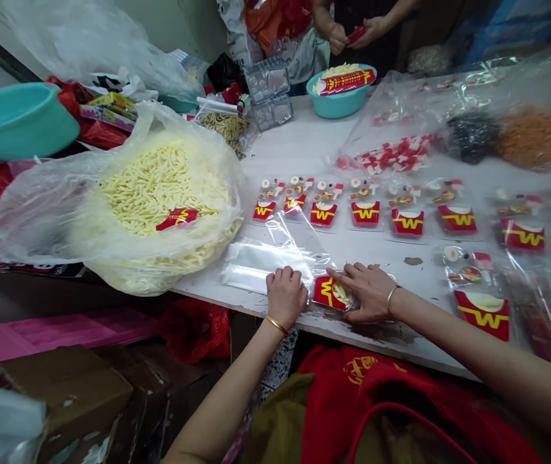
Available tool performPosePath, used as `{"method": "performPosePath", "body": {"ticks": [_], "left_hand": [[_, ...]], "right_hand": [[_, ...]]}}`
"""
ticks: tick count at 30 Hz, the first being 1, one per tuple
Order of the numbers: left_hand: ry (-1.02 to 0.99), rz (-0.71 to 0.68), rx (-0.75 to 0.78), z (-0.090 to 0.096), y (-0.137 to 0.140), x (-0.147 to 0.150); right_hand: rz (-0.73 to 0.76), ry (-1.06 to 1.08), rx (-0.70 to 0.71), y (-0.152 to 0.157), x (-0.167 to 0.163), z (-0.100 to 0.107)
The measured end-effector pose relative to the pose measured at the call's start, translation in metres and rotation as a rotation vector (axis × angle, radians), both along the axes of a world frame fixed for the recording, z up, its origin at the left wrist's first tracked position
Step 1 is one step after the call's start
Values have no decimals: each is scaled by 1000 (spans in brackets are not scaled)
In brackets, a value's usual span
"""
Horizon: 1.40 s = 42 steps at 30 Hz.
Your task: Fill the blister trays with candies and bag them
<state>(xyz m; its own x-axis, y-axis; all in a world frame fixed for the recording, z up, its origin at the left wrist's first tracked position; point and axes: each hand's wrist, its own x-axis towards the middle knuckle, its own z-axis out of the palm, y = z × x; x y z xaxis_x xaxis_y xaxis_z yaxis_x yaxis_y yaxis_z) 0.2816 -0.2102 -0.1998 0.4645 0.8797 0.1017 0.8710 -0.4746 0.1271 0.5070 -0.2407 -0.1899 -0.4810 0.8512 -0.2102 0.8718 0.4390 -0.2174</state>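
My left hand [286,296], fingers curled, pinches the edge of a clear plastic bag [311,258] at the table's front. Beside it lies a small red french fry packet [326,292] with a yellow W, turned sideways, pale toy fries [340,293] at its opening. My right hand [372,293] grips this packet at its right end, index finger along the top and thumb below. The packet seems to be within clear plastic, but its edges are hard to make out. A stack of flat clear bags [249,267] lies to the left of my left hand.
A large open bag of pale fry pieces [159,183] stands at left. Behind my hands runs a row of filled clear packs [365,212]. A turquoise basin [338,106] and bags of red-white pieces [391,154] are farther back. Across the table, another person's hands [374,29] hold something red.
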Motion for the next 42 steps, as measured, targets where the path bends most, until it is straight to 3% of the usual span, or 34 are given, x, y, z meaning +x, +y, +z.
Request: {"method": "performPosePath", "body": {"ticks": [3,10,16,21,25,29,34,42], "left_hand": [[65,3,-28,-2,-6,-8],[-5,-98,-97,2,-15,-6],[-97,-45,-70,4,-33,18],[-78,-177,-112,10,-42,41],[-46,-324,-188,27,-21,42],[-55,-453,-214,41,17,37],[11,-637,-294,33,49,38],[92,-615,-354,25,61,43]], "right_hand": [[-41,-13,5,-1,-4,-1],[-123,-62,-9,-3,-4,0],[-186,-50,-13,-4,-4,0],[-170,-34,-8,-5,2,2],[-107,7,19,-5,17,2],[-156,108,104,-11,19,0],[-249,243,79,-14,9,-7],[-296,323,33,-6,1,-11]]}}
